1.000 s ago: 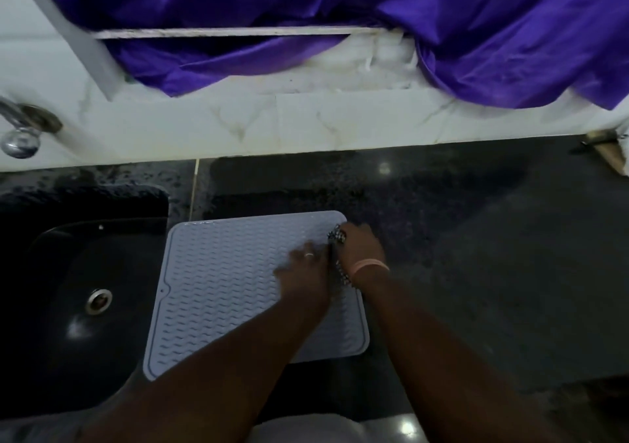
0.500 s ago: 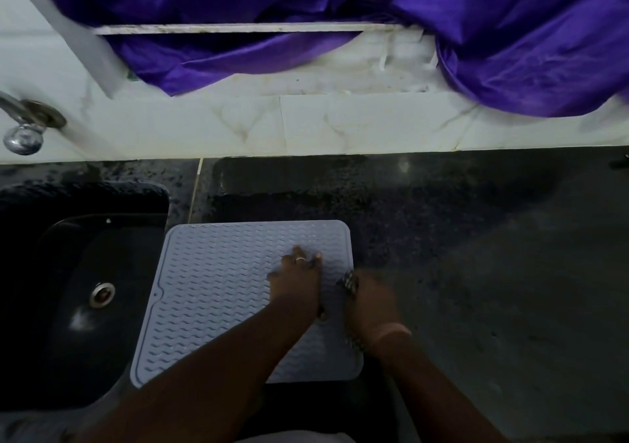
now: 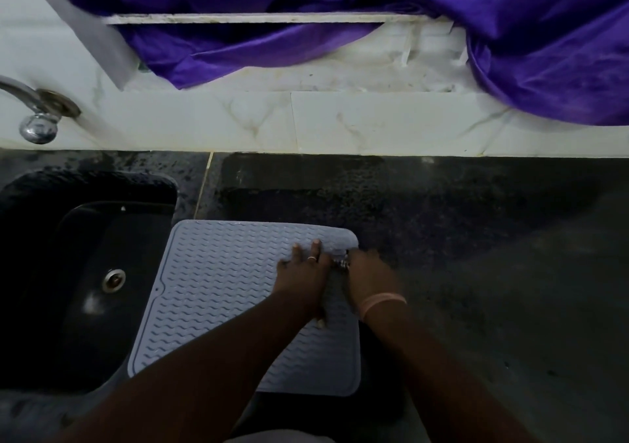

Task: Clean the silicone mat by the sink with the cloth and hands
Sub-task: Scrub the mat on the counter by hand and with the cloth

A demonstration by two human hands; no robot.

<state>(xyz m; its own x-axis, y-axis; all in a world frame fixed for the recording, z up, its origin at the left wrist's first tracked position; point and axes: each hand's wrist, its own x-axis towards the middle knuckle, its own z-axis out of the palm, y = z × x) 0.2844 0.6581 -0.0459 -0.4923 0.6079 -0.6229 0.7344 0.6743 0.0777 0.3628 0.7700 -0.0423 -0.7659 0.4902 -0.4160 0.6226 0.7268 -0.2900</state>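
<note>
We see a pale grey ribbed silicone mat (image 3: 218, 293) lying flat on the dark speckled stone counter (image 3: 476, 272), its left edge just over the rim of the black sink (image 3: 68, 272) with a round metal drain (image 3: 114, 279). Our left hand (image 3: 303, 272) presses flat on the mat's far right part, fingers straight and spread, a ring on one finger. Just beside it, our right hand (image 3: 369, 277) is curled round a small dark patterned cloth (image 3: 342, 264) at the mat's right edge; only a scrap of that cloth shows between the hands. A pink band (image 3: 383, 301) circles the right wrist. Both forearms cross the mat's near half and hide part of it. Far left, a chrome tap (image 3: 35, 116) juts from the white marbled tile wall (image 3: 340, 126), and glossy purple fabric (image 3: 510, 34) drapes over the ledge above.
</note>
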